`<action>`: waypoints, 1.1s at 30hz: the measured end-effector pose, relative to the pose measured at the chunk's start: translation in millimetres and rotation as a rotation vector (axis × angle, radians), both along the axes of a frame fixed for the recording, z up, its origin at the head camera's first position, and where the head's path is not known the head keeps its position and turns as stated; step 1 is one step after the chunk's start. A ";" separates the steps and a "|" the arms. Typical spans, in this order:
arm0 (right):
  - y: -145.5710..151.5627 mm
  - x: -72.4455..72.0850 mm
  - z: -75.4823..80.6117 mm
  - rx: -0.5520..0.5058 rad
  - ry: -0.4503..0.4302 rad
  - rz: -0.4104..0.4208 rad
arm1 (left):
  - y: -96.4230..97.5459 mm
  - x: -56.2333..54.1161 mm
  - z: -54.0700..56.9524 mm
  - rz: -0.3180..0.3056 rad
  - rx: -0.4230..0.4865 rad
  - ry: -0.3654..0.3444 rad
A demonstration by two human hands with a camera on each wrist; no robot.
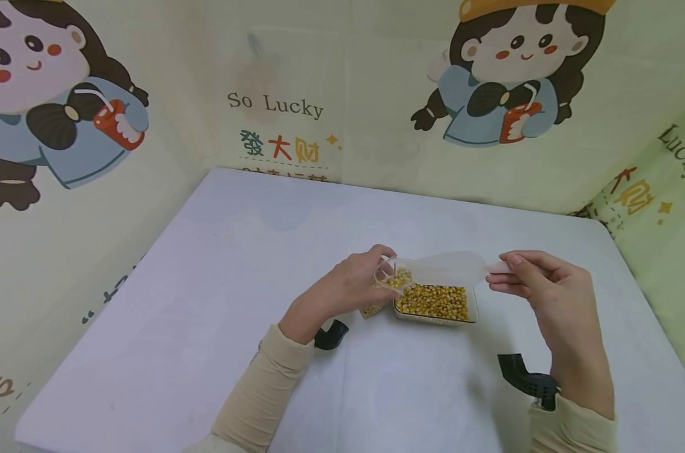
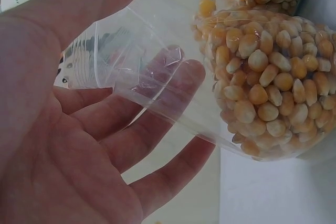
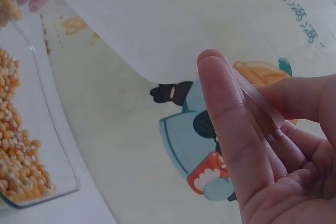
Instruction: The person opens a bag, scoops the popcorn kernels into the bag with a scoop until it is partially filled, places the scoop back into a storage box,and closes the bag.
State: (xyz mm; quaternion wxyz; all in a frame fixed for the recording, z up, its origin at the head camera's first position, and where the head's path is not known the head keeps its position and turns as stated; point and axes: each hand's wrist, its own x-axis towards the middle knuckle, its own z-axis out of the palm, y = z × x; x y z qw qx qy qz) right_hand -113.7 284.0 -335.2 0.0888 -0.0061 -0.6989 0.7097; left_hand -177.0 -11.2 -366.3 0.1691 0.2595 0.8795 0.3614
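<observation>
My left hand (image 1: 345, 286) grips a clear plastic bag (image 2: 147, 56) near its mouth. Fingers show through the film. Yellow corn kernels (image 2: 273, 82) fill the lower part of this bag. The right hand (image 1: 557, 296) pinches the handle of a translucent white scoop (image 1: 450, 267) between thumb and fingers. Its broad blade points left, and the tip overlaps the bag's mouth in the head view. Below the blade stands a clear rectangular box (image 1: 473, 308) of corn kernels, just right of the bag.
All of this is on a white-covered table (image 1: 217, 251). A cloth wall (image 1: 376, 138) with cartoon prints rises behind it and along both sides. Black curved mounts (image 1: 331, 335) stick out at both wrists.
</observation>
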 end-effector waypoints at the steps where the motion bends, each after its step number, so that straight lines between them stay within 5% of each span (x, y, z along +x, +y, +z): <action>1: 2.2 0.3 -0.2 -0.015 0.003 0.000 | -0.4 -0.3 0.0 0.002 0.006 -0.004; 9: 15.7 -1.2 -6.1 -0.128 0.010 0.013 | -5.9 -1.2 1.3 0.019 0.058 -0.020; 17: 18.2 -6.5 -13.4 -0.007 -0.096 0.012 | -6.4 -3.5 0.6 0.032 0.093 -0.019; 24: 20.3 -10.1 -22.9 0.050 -0.129 0.109 | -6.5 -3.0 2.2 0.045 0.096 0.007; 33: 22.6 -14.9 -30.4 0.179 -0.138 0.169 | -5.7 -3.6 3.0 0.061 0.080 0.111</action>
